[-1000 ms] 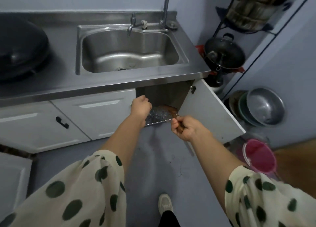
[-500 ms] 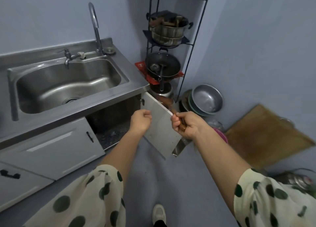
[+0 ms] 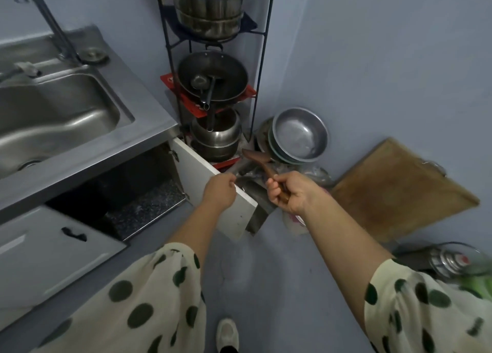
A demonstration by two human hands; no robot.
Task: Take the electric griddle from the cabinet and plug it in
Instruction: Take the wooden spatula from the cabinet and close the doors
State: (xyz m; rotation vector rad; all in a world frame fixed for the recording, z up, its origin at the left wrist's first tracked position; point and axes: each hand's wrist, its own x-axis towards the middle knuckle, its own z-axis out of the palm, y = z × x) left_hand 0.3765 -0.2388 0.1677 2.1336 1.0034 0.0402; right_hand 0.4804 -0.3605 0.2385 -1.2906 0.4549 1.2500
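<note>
The electric griddle (image 3: 257, 209) is a grey metal pan with brown wooden handles, held low over the floor just beyond the open white cabinet door (image 3: 198, 170), which hides much of it. My right hand (image 3: 290, 195) grips one brown handle. My left hand (image 3: 219, 193) is in front of the door's top edge, fingers curled round a grey part of the griddle. The cabinet opening (image 3: 127, 190) under the sink is dark, with a speckled floor. No cord or plug shows.
A steel sink (image 3: 53, 113) sits at the left. A black wire rack (image 3: 213, 86) with pots and a wok stands in the corner. Steel basins (image 3: 300, 137) and a wooden board (image 3: 399, 190) lean on the wall. Metal items (image 3: 450, 262) lie at lower right.
The griddle came out of the cabinet in both hands and moved right, past the open door. My view swung right toward the corner.
</note>
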